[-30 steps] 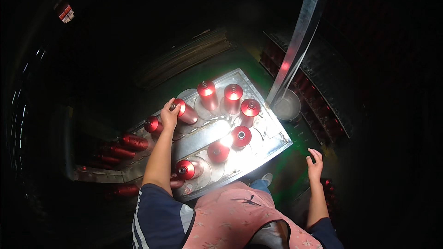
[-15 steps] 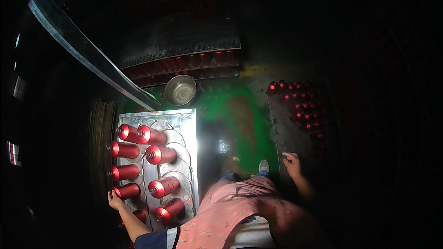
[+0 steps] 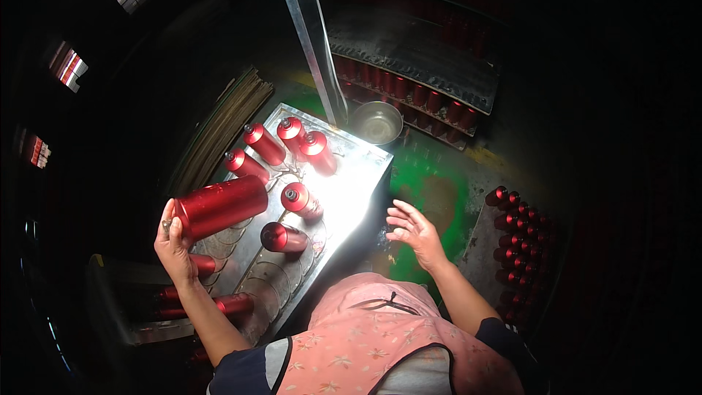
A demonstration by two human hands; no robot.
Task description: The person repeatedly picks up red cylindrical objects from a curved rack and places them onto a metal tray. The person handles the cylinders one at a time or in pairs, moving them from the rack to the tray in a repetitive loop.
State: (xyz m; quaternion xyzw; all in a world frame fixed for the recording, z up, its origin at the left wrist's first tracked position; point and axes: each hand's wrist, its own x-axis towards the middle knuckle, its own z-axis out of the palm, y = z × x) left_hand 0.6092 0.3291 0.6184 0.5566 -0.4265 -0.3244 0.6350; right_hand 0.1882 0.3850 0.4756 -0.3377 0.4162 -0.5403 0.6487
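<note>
My left hand (image 3: 174,243) is closed around the neck end of a shiny red metal bottle (image 3: 225,208). The bottle lies nearly sideways in the air above the left side of a bright metal-topped table (image 3: 363,159), its base toward the table's middle. To the right of the table, my right hand (image 3: 417,235) is raised with its fingers apart and nothing in them. Several similar red bottles stand on the table, among them one near its centre (image 3: 301,200) and a nearer one (image 3: 284,237). More lie in shadow below my left forearm.
A metal post (image 3: 311,36) rises at the table's far corner, beside a round metal pot (image 3: 376,123). Racks of red bottles (image 3: 417,93) stand behind. At right, a grey board (image 3: 479,238) bears many red bottles. Stacked thin sheets (image 3: 223,128) lie left of the table.
My view has swung left toward the table. My left hand has lifted a red bottle up off the table and tipped it sideways. The right hand has come nearer the table, its fingers spreading.
</note>
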